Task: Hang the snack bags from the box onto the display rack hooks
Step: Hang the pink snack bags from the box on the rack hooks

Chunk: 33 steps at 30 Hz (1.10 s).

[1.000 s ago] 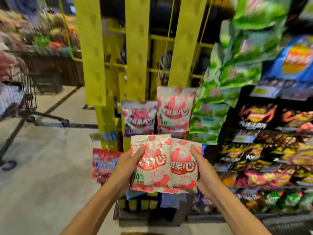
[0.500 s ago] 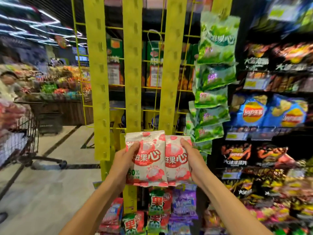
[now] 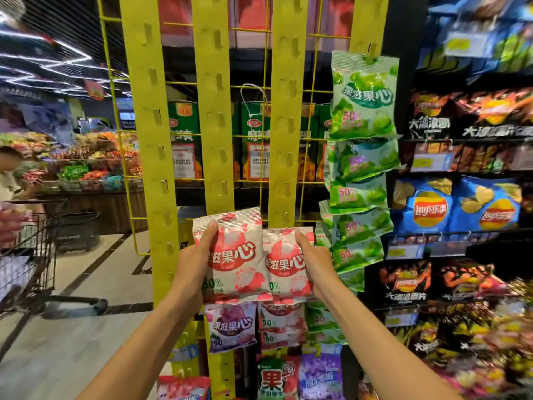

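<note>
Head view: the left hand [image 3: 196, 264] grips one red snack bag [image 3: 230, 255], the right hand [image 3: 314, 261] grips another red bag [image 3: 285, 264], near the yellow strips [image 3: 213, 134]. Next, each bag's top must slip onto a hook.

To the right, blue crisp bags with a red-and-yellow logo [image 3: 429, 207] are sitting on a dark wire shelf, and black crisp bags with orange-red print [image 3: 429, 112] are filling the row above them. More black crisp bags [image 3: 406, 280] are lining the row below. Pale price tags [image 3: 426, 162] are hanging along the shelf edges. Behind the yellow grid, green cartons with red oval labels [image 3: 253, 140] are standing side by side. On the left, a dark wire shopping trolley [image 3: 31, 255] is standing on the pale tiled floor [image 3: 86, 284]. Beyond it, a wooden stand heaped with colourful blurred goods [image 3: 86, 168] is occupying the background, and a person in a light top [image 3: 8, 180] is standing at the left edge.
</note>
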Each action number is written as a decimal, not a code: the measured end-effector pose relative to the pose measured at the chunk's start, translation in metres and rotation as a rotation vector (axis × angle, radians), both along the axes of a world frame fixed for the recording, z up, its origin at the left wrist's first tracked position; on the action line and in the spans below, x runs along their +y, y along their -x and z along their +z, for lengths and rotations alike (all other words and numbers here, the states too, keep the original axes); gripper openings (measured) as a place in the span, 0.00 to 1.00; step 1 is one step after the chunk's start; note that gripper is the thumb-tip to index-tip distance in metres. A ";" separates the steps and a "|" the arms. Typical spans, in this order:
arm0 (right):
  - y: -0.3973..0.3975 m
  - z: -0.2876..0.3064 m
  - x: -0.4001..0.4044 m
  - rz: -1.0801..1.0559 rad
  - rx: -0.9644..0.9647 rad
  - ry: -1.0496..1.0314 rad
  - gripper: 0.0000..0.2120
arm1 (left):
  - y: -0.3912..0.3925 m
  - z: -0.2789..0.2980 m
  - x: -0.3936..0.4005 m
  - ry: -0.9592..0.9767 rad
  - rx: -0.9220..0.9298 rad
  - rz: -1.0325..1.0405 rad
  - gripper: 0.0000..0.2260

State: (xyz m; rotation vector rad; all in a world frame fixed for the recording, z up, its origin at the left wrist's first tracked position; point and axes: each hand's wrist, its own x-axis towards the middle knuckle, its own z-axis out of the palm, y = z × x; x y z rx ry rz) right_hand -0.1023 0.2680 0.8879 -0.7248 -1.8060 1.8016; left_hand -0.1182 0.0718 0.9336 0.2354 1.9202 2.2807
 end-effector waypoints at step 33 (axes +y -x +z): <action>-0.084 0.015 -0.040 -0.107 -0.137 -0.612 0.13 | 0.010 0.011 0.033 0.089 0.123 -0.211 0.17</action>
